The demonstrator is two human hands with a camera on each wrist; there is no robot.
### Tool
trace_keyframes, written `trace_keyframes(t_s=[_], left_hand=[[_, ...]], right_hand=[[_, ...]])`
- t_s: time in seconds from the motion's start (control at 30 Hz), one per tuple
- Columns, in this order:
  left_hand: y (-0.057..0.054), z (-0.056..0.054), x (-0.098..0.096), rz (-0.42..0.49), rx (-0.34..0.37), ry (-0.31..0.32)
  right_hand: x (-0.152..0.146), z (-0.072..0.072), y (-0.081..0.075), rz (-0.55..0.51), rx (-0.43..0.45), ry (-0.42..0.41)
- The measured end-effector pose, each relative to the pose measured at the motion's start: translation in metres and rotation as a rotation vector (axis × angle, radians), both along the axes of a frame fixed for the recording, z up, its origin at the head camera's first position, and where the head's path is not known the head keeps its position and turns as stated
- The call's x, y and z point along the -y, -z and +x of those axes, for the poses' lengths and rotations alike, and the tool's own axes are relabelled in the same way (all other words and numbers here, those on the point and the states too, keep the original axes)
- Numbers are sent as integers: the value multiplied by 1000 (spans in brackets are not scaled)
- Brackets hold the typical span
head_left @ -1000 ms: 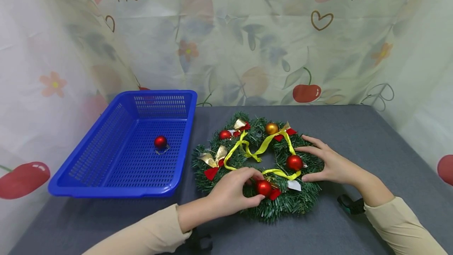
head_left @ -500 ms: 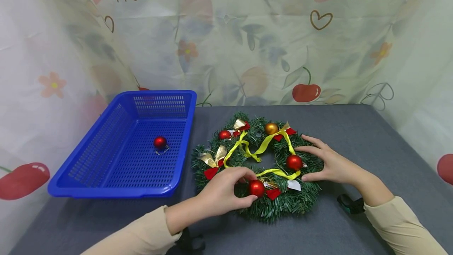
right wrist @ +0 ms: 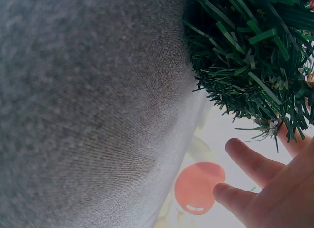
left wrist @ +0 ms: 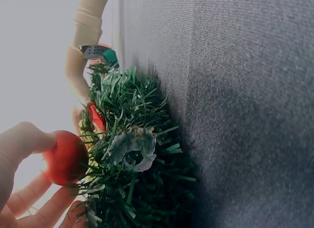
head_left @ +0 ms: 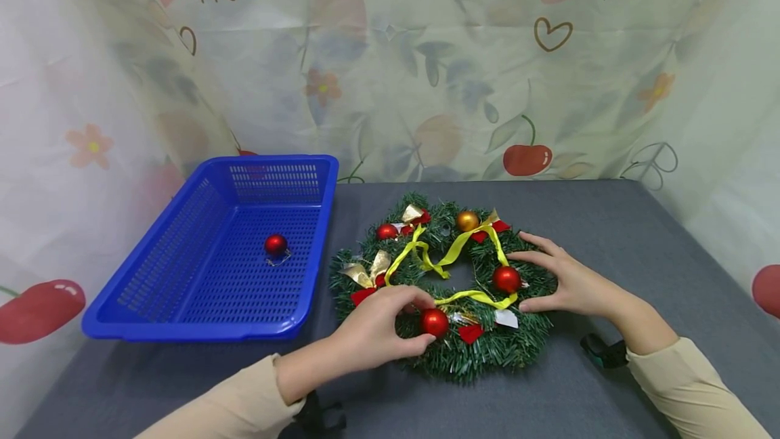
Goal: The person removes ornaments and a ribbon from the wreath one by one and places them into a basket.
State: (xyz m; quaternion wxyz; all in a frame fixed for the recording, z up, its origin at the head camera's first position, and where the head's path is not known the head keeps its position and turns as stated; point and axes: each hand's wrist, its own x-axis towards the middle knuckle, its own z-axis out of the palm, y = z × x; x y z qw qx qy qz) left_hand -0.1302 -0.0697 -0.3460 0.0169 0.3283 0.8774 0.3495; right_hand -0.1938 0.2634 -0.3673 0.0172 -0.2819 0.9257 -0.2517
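Observation:
A green tinsel wreath (head_left: 472, 361) lies on the grey cloth. At its front, my left hand (head_left: 372, 327) pinches a red bauble (head_left: 435, 322) between thumb and fingers. The left wrist view shows that red bauble (left wrist: 67, 158) right beside the tinsel. My right hand (head_left: 569, 283) rests on the wreath's right side, fingers spread, with another red bauble (head_left: 507, 279) close to its fingertips. Yellow ribbon (head_left: 477, 295) loops around the wreath. A gold bauble (head_left: 467, 221), a third red bauble (head_left: 386, 232) and several red and gold bows (head_left: 363, 276) decorate it too.
A blue plastic basket (head_left: 201, 329) stands to the left of the wreath. Inside it lies a loose red bauble (head_left: 275, 244) with a thin gold string. A printed curtain (head_left: 390, 87) hangs behind the grey-covered table (head_left: 634, 242).
My left hand has drawn the red bauble leftward along the wreath's front, away from the red bow there, slowing lately. My right hand has stayed in place.

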Motion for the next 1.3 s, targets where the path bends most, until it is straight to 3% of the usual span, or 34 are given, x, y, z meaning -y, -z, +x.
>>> trace_keyframes(t_s=[1.07, 1.3], left_hand=[[-17, 0, 12, 24, -58, -58], [-20, 0, 15, 38, -99, -61]], right_hand=[[0, -1, 0, -2, 3, -8], [-1, -1, 1, -3, -2, -9]])
